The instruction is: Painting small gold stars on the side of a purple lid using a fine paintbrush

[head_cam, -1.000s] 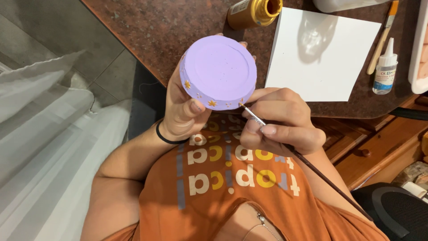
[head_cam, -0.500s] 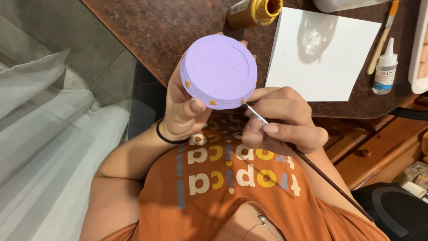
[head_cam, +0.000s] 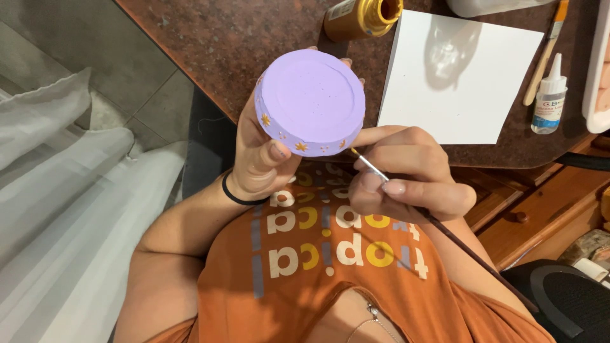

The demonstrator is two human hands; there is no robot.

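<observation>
Two hands are engaged above the person's lap, at the near edge of the table. Left hand is closed around a round lilac pot, held bottom toward the camera; thumb pressed on the near side wall, fingertips showing past the far rim. Right hand is pinched shut on a thin paintbrush, tip touching the pot's side wall at its lower right, beside a row of small gold stars.

Judgement: the pot looks rigid and light, probably brittle if dropped. Its painted wall may be wet, so it is best held by the flat base and rim, clear of the stars. The brush is slender and light, best held near the metal collar.

On the table beyond: an open gold paint bottle just behind the pot, a white sheet to the right, then a wooden-handled brush and a small glue bottle at far right.
</observation>
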